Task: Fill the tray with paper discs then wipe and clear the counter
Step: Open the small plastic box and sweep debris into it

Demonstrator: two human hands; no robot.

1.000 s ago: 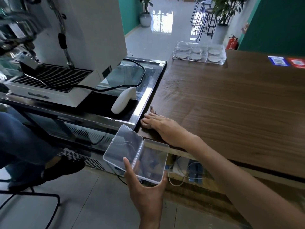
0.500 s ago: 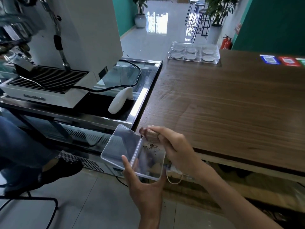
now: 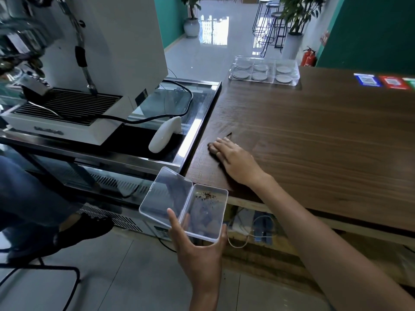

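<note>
With the right hand point(image 3: 233, 159) flat on the counter point(image 3: 314, 140), crumbs could miss the box point(image 3: 186, 204) the left hand point(image 3: 199, 254) grips just below the counter's edge.

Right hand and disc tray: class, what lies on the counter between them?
Head view: only bare wooden counter lies between the right hand and the tray.

Both forearms bare, no sleeves, left grip point(image 3: 197, 248) & right grip point(image 3: 235, 160) ungloved
</note>
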